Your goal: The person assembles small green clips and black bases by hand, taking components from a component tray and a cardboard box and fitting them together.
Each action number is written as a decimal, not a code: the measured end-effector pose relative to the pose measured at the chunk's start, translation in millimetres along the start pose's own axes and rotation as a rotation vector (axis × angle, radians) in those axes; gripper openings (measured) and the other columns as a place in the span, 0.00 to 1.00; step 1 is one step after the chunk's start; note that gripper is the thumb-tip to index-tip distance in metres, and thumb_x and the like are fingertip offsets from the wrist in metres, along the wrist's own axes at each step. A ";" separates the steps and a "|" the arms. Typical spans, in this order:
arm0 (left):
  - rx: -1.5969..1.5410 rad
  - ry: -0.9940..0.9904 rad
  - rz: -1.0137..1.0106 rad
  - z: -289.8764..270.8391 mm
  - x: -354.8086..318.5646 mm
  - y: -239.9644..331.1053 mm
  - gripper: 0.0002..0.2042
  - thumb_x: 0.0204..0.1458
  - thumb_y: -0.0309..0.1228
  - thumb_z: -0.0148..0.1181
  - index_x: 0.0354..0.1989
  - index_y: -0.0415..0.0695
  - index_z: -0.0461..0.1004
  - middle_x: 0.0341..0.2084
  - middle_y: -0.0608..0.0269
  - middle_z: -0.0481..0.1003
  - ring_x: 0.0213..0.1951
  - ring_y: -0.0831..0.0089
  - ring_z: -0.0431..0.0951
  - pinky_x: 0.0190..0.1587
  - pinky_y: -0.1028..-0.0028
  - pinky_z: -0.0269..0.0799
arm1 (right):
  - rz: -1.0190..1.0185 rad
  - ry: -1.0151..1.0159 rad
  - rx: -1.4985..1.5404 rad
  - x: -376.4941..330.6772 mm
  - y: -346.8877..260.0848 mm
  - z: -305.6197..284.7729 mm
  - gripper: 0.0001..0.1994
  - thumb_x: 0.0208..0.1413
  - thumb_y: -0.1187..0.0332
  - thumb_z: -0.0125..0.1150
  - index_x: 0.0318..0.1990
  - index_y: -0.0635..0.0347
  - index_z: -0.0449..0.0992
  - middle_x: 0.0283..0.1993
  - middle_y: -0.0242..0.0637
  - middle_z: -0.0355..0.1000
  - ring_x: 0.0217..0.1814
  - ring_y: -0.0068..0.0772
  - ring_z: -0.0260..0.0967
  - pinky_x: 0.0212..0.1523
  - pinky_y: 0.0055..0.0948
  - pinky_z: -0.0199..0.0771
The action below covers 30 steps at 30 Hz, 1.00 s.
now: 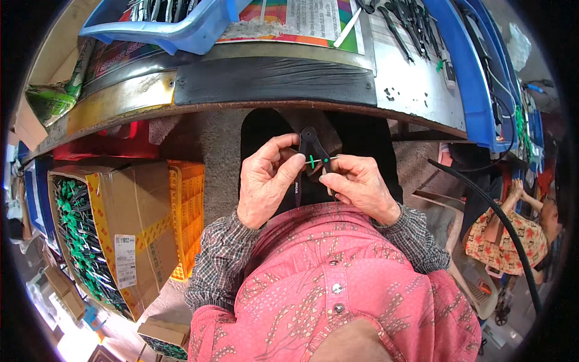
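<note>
A black compass with a round top hinge is held upright over my lap, below the table's front edge. Its two legs are spread. A thin metal rod crosses between them, with a small green wheel on it. My left hand is closed at the left leg, thumb and forefinger by the rod's left end. Closed around the right leg, at the green dot near the rod's other end, is my right hand. My fingers partly hide the lower legs.
The table curves across ahead. On it are a blue tray of metal parts, several black tools and another blue bin. A cardboard box of green-and-black pieces and an orange crate stand left. A black cable hangs right, near another person.
</note>
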<state>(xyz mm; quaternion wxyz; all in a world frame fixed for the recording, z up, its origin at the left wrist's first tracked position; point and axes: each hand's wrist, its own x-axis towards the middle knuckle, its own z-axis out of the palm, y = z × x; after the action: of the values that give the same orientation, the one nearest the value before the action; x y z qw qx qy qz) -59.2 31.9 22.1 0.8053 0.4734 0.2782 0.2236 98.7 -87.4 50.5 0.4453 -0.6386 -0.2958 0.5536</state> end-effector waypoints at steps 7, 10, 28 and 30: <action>0.049 -0.051 0.049 -3.3 -9.7 -4.5 0.24 0.53 0.28 0.61 0.57 0.37 0.64 0.37 0.62 0.76 0.34 0.85 0.73 0.28 0.87 0.64 | 0.018 -0.003 0.029 0.7 -0.4 1.5 0.06 0.56 0.70 0.61 0.32 0.64 0.74 0.22 0.23 0.67 0.20 0.07 0.58 0.19 0.12 0.57; 0.032 -0.030 0.036 -5.6 -7.0 -4.6 0.21 0.54 0.26 0.59 0.56 0.35 0.64 0.35 0.64 0.75 0.34 0.84 0.73 0.33 0.85 0.66 | 0.034 0.006 0.031 0.2 -0.7 4.5 0.06 0.56 0.70 0.61 0.33 0.64 0.75 0.22 0.24 0.67 0.20 0.07 0.58 0.19 0.12 0.57; 0.086 0.056 0.066 -3.1 8.3 7.0 0.09 0.54 0.27 0.61 0.39 0.34 0.76 0.28 0.68 0.76 0.30 0.85 0.73 0.33 0.84 0.69 | -0.065 -0.013 -0.127 0.7 7.1 3.3 0.07 0.55 0.70 0.61 0.32 0.66 0.74 0.23 0.24 0.66 0.25 0.09 0.61 0.24 0.15 0.62; 0.072 0.060 0.058 -2.7 8.5 6.7 0.09 0.54 0.28 0.62 0.38 0.34 0.76 0.27 0.68 0.76 0.29 0.86 0.73 0.32 0.84 0.69 | -0.068 -0.017 -0.114 0.2 5.2 5.1 0.07 0.55 0.70 0.61 0.32 0.66 0.74 0.23 0.23 0.66 0.25 0.09 0.61 0.24 0.15 0.62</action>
<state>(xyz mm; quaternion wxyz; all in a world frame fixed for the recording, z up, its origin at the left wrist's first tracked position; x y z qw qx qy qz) -55.3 42.0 24.9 0.7722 0.5032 0.2963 0.2505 93.2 -88.2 45.9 0.4242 -0.6478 -0.3523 0.5257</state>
